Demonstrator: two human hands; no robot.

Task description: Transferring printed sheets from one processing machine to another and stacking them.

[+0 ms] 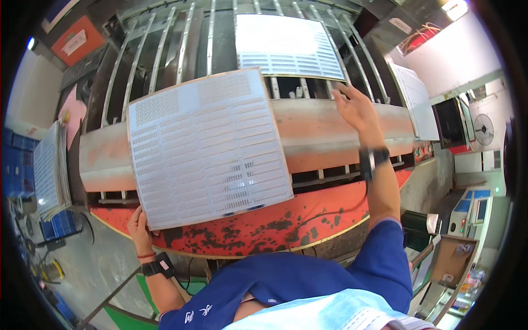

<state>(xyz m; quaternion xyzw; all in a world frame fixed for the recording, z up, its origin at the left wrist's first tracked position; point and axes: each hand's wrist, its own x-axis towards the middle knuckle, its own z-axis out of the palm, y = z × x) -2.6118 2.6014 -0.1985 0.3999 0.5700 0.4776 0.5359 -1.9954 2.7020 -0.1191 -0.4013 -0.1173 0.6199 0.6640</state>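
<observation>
The left hand (140,228) should keep pinching the pale perforated metal sheet (206,146) by its lower corner (level, ideally), while the open-fingered, empty right hand (357,107) steadies its far edge.

workshop interior; grey concrete floor (104,264) at lower left; pale wall (467,60) at right with a mounted fan (484,129); bright ceiling lamp (455,7) top right.

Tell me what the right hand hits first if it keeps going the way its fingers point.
Probably the far perforated sheet lying on the machine's metal rails; the right hand is open with fingers aimed up-left toward its near edge, though depth is unclear.
</observation>
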